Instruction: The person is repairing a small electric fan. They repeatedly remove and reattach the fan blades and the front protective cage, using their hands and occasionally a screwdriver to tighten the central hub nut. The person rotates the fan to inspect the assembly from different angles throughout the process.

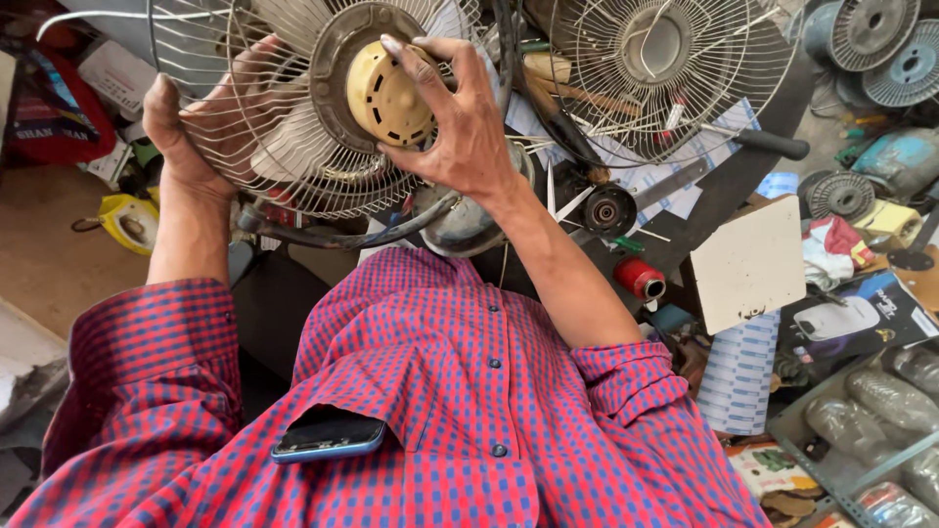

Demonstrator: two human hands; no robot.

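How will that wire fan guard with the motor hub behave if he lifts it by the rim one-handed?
Likely front-heavy: the yellow motor hub sits at the centre of the wire fan guard, so it may tip toward the hub. The thin wires probably flex a little under the left hand at the rim. The right hand on the hub suggests it needs steadying.

a phone [328, 437] pokes out of the shirt pocket at the bottom, its dark screen facing up, its edge blue. at the right edge lies a dark flat box [861, 315] with a picture of a white appliance on it. just below, a grey tray [782, 422] holds clear plastic bags [890, 396]. between the box and the sleeve stands a white sheet with blue print [738, 372]. at the far left sits a red and blue bag [44, 117] beside a white carton [115, 73].
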